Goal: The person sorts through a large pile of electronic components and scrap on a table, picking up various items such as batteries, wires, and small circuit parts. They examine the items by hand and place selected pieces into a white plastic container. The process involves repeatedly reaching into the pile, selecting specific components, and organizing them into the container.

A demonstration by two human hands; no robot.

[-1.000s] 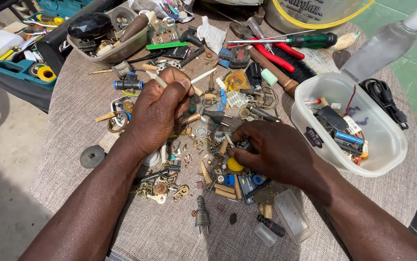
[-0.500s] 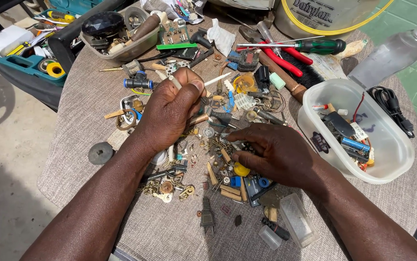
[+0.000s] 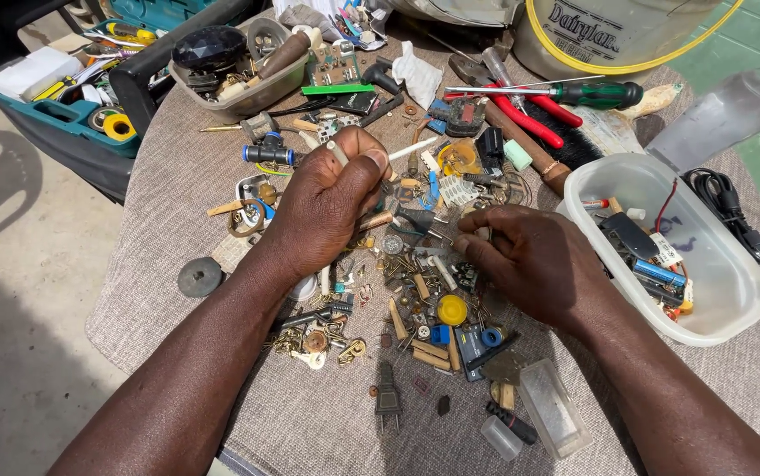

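We are working outdoors at a round table [image 3: 177,185] covered in grey cloth, concrete floor [image 3: 10,291] lying to our left. Our left hand [image 3: 331,207] is closing in a fist around a thin white stick [image 3: 411,148]. Our right hand [image 3: 525,260] is pinching something small, too tiny to identify, over the scattered parts [image 3: 424,308] between our hands. A white tub [image 3: 733,282] is sitting just beyond our right hand.
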